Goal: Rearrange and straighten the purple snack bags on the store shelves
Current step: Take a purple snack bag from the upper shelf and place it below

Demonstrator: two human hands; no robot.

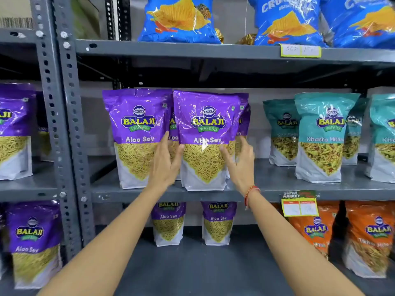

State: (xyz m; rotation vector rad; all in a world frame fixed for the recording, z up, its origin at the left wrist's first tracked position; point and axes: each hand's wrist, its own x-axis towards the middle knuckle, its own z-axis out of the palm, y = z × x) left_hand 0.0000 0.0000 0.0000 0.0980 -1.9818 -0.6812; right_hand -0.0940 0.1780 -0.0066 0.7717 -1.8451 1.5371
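Observation:
Two purple Aloo Sev bags stand upright at the front of the middle shelf [277, 192]: a left bag [136, 133] and a right bag [206, 133], with more purple bags behind them. My left hand [165, 165] presses flat on the right bag's left edge, between the two front bags. My right hand [240, 165] touches that bag's right edge with fingers spread. The bag stands on the shelf between both hands. Two more purple bags [167, 223] [218, 223] stand further back on the lower shelf.
Teal Khatta Mitha bags [320, 137] stand to the right on the same shelf. Blue chip bags [179, 18] sit on the top shelf and orange bags [372, 238] at the lower right. More purple bags [34, 242] fill the neighbouring rack beyond the grey upright [66, 124].

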